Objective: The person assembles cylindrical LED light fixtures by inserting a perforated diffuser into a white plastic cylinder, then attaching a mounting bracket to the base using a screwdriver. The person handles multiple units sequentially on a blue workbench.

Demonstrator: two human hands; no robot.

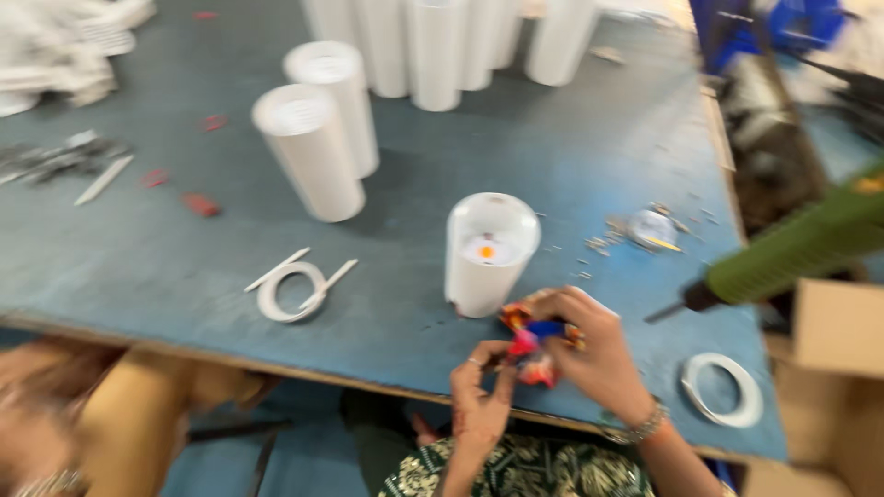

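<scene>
Both my hands meet at the table's near edge around a small bundle of red, orange and blue wires (537,344). My right hand (599,354) wraps over the bundle from the right. My left hand (481,396) pinches its left end with the fingertips. Just behind the hands stands a short white cylinder (488,253), open at the top, with a small orange part inside. The picture is blurred by motion.
On the blue table (571,156), two tall white tubes (313,152) stand left of centre and several more at the back. White rings lie at the left (291,291) and right (724,388). A green power screwdriver (792,248) hangs at the right. Small screws (635,235) lie scattered nearby.
</scene>
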